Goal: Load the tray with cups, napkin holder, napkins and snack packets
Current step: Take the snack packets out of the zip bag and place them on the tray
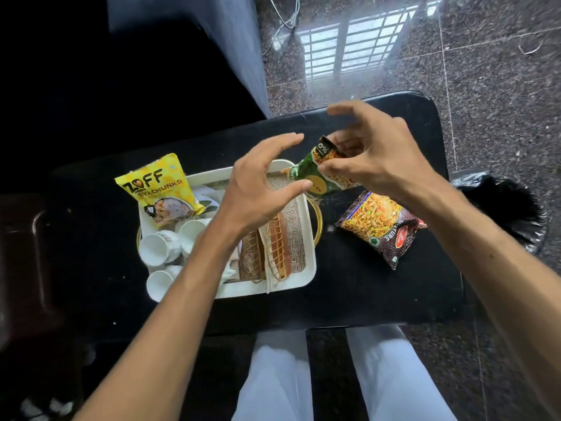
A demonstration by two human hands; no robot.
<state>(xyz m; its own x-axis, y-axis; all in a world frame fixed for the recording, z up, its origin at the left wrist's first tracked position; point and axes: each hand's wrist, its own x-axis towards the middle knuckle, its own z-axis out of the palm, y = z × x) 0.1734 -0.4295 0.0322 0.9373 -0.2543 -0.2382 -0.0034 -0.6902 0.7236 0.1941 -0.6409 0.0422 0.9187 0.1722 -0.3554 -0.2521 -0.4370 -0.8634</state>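
Now right hand fingers pinch green packet above tray; left hand fingers spread, empty.

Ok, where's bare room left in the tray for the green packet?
Bare mat shows at the tray's far right, between left hand and rim, beyond the napkin holder. The left side is crowded with cups and yellow packet.

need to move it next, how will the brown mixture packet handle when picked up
The mixture packet is likely light and floppy: a thin film pouch, puffed and creased. Its glossy film may slip, so pinching a sealed end seems safer. Lying flat on the table, it shouldn't roll.
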